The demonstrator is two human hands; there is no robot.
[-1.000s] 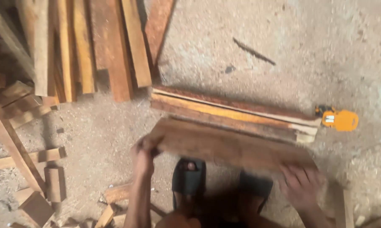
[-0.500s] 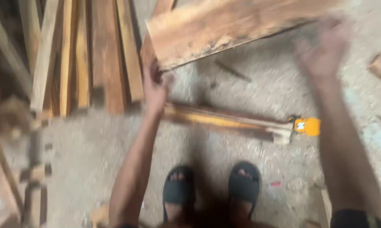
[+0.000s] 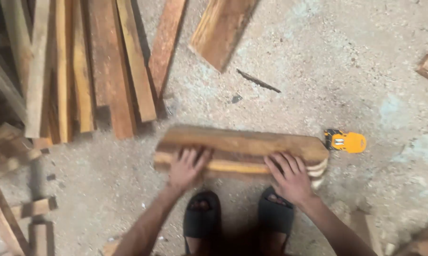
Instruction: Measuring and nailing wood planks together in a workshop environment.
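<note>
Sandals (image 3: 202, 215) sit nearest, black, just below both hands on the dusty floor (image 3: 318, 71). Left hand (image 3: 186, 167) lies flat with fingers spread on the near edge of a short stack of boards (image 3: 237, 147); right hand (image 3: 289, 175) presses the same stack toward its other end, palm down, fingers open, gripping nothing. The stack lies crosswise on the floor, directly ahead of the feet. Just past the right hand's end rests an orange tape measure (image 3: 346, 141). Farther off, beyond the left hand, long planks (image 3: 105, 66) lie side by side, and a single broad plank (image 3: 221, 31) lies beyond the stack.
</note>
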